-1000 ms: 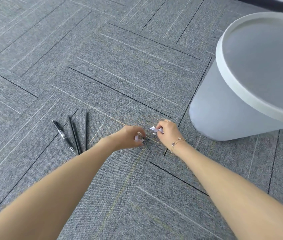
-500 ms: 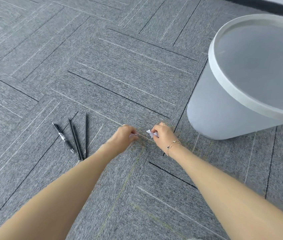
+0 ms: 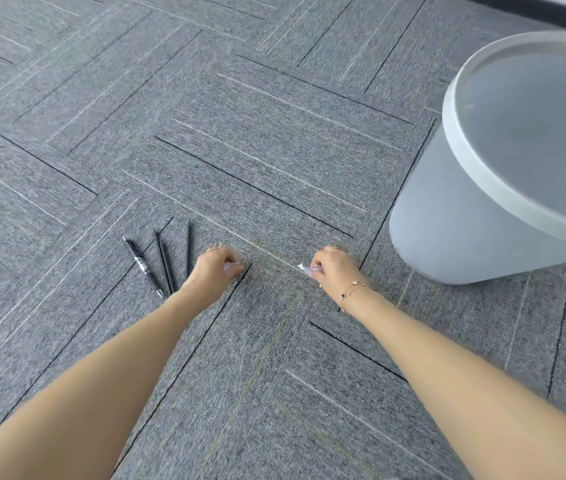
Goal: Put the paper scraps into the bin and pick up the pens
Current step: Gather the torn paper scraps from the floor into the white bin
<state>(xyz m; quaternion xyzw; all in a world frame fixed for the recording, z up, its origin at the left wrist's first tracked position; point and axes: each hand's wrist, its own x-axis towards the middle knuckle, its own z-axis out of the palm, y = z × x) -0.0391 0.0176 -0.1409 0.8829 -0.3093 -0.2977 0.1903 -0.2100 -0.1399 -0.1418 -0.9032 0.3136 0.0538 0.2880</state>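
My left hand (image 3: 215, 268) is closed low over the grey carpet, with a bit of white paper scrap (image 3: 228, 267) showing at its fingertips. My right hand (image 3: 335, 268), a bracelet on its wrist, pinches a crumpled white paper scrap (image 3: 307, 270). Three black pens (image 3: 162, 261) lie side by side on the carpet just left of my left hand. The pale grey bin (image 3: 454, 220) with a white rim stands to the right of my right hand.
Grey carpet tiles (image 3: 257, 150) with dark and light stripes cover the whole floor. A dark skirting strip (image 3: 534, 6) runs along the top right corner.
My hands were almost touching over the scraps and have drawn apart, left hand leftward toward the pens, right hand rightward toward the bin, each with paper in it.
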